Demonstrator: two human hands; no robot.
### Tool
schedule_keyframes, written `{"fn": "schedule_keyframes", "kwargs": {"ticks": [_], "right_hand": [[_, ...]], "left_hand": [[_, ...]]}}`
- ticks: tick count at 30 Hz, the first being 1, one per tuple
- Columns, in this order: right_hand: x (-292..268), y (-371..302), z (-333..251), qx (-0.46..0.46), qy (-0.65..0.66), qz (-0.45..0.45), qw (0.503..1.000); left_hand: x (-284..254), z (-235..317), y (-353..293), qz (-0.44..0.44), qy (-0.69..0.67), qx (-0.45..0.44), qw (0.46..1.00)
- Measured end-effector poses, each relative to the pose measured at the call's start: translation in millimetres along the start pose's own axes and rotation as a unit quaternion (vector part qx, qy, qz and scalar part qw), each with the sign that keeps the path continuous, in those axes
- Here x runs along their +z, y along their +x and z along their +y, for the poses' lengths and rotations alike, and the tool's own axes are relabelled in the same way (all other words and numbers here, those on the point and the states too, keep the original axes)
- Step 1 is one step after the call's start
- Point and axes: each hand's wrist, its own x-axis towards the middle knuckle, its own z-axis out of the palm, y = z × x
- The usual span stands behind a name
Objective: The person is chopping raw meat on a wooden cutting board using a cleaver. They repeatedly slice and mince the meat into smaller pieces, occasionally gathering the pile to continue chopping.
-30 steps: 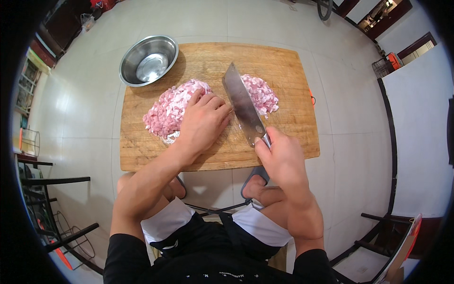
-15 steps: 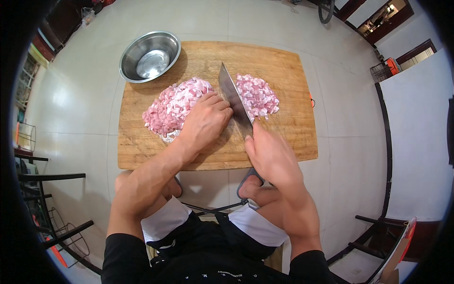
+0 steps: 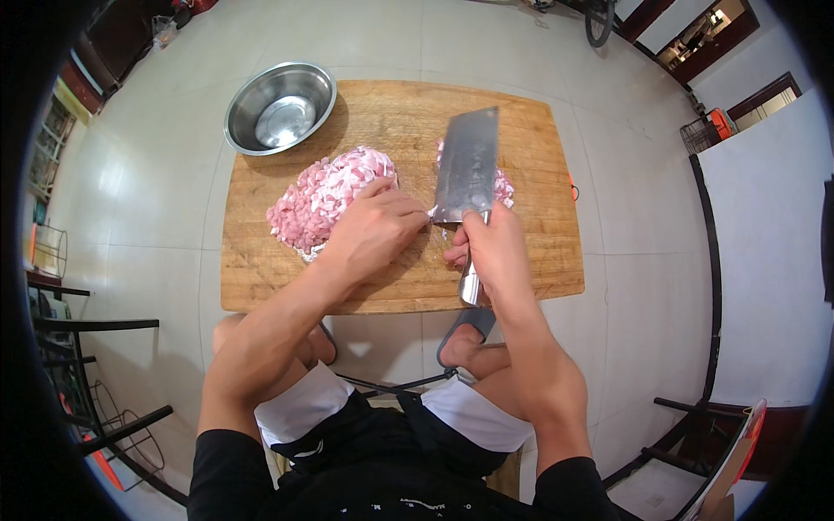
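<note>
The right hand (image 3: 497, 247) grips the cleaver (image 3: 469, 165), whose blade partly hides the right pile (image 3: 505, 187) of diced meat on the board (image 3: 539, 260). The left hand (image 3: 378, 227) curls at the left pile (image 3: 321, 200); I cannot tell whether it pinches anything.

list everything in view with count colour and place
cutting board: one, brown, centre
larger meat pile: one, pink-white, board's left
smaller meat pile: one, pink-white, board's right
cleaver: one, silver, partly hiding smaller meat pile
metal bowl: one, silver, board's far left corner
floor: one, pale, all around
wheel: one, dark, upper right
bars: several, black, both lower sides
sandals: two, grey, below board
shorts: one pair, black-and-white, lower centre
sleeves: two, black, lower edge
left hand: one, bare, larger meat pile's right edge
right hand: one, bare, gripping cleaver
</note>
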Motion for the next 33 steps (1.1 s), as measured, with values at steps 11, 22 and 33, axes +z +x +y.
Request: {"fn": "schedule_keyframes", "kwargs": {"ticks": [11,22,33], "right_hand": [[-32.0,-41.6,-1.5,-0.139,-0.238,-0.035,0.961],[-28.6,-68.7,-19.9,-0.139,-0.401,-0.073,0.903],[9.0,9.0,-14.4,-0.245,-0.438,-0.008,0.865]], "left_hand": [[2.6,-3.0,0.7,0.012,0.017,-0.024,1.0],[6.9,3.7,2.1,0.019,0.024,-0.041,0.999],[9.7,-2.8,4.1,0.027,0.007,0.01,1.0]]}}
